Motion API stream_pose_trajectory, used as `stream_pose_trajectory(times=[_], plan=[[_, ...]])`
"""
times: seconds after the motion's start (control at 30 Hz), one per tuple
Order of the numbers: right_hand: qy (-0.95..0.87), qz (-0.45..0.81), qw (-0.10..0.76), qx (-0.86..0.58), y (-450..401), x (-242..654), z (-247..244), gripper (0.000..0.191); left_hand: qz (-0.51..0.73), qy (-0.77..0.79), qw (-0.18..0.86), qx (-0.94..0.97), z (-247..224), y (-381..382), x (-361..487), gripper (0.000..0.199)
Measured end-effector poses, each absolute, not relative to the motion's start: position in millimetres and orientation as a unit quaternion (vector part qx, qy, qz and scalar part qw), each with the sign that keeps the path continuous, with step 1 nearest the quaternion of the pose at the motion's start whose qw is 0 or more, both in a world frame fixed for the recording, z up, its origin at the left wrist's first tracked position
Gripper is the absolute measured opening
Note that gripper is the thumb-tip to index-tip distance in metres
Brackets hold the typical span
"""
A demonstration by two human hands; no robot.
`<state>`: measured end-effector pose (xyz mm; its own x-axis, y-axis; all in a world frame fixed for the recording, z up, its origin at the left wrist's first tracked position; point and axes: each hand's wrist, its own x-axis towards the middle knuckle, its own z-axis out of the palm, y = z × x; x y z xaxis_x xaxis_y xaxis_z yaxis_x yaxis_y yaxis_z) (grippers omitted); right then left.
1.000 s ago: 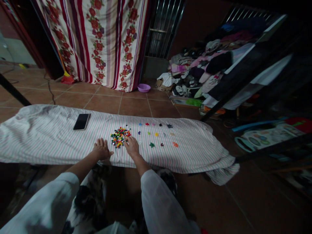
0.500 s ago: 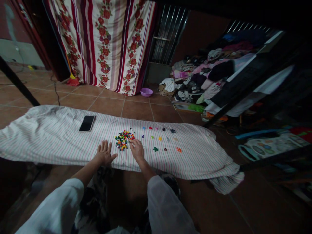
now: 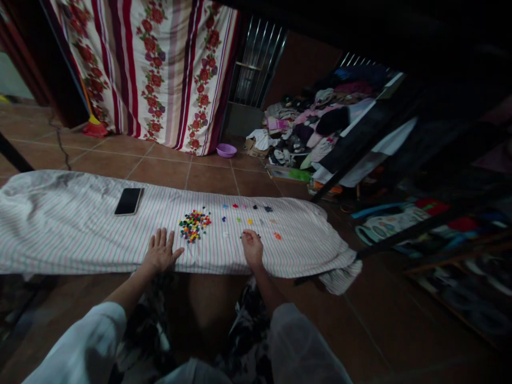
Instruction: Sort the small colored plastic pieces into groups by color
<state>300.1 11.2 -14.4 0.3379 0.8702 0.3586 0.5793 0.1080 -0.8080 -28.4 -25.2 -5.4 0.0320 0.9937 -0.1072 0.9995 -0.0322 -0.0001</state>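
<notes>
A mixed heap of small coloured pieces (image 3: 194,225) lies on the striped cloth (image 3: 92,234). To its right are small single-colour groups in rows, among them a yellow group (image 3: 250,221), a red group (image 3: 235,206) and an orange group (image 3: 277,236). My left hand (image 3: 162,252) rests palm down on the cloth, fingers spread, left of and below the heap. My right hand (image 3: 252,248) is over the lowest row, fingertips pinched together and partly covering the dark green pieces (image 3: 242,237); what the fingertips hold is too small to make out.
A black-screened phone (image 3: 128,201) lies on the cloth at the left. Beyond the cloth, a purple basin (image 3: 226,150) and a red broom (image 3: 95,128) stand on the tiled floor. Clothes (image 3: 308,125) are piled at the back right. A dark bar (image 3: 336,181) rises behind the cloth.
My right hand has moved right, from the mixed heap to the lowest row of groups. My left hand stays flat on the cloth. The camera view has shifted slightly to the right.
</notes>
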Motion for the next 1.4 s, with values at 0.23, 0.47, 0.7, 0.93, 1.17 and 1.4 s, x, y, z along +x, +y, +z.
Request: stream_pose_trajectory(times=[0.23,0.47,0.7,0.93,1.17,1.4], plan=[[-0.474,0.092,0.436,-0.759,10.0,369.4,-19.6,0.026,-0.055,0.695,0.047,0.715,1.6,-28.1,-25.3,0.083],[-0.486,0.095,0.405,-0.768,19.2,387.8,-22.2,0.027,-0.059,0.699,0.071,0.709,2.2,-24.5,-25.2,0.083],[-0.519,0.103,0.379,-0.759,31.2,387.9,-22.0,0.029,-0.062,0.701,0.072,0.707,5.8,-25.8,-23.6,0.084],[-0.551,0.145,0.383,-0.727,28.2,391.1,-20.2,0.031,-0.074,0.707,0.070,0.699,2.2,-23.4,-24.0,0.083],[-0.599,0.132,0.329,-0.718,30.0,385.1,-15.7,0.035,-0.075,0.705,0.063,0.703,0.9,-23.6,-24.5,0.083],[-0.656,0.060,0.249,-0.710,32.0,379.3,-13.7,0.021,-0.083,0.710,0.074,0.695,5.2,-24.3,-22.0,0.082]])
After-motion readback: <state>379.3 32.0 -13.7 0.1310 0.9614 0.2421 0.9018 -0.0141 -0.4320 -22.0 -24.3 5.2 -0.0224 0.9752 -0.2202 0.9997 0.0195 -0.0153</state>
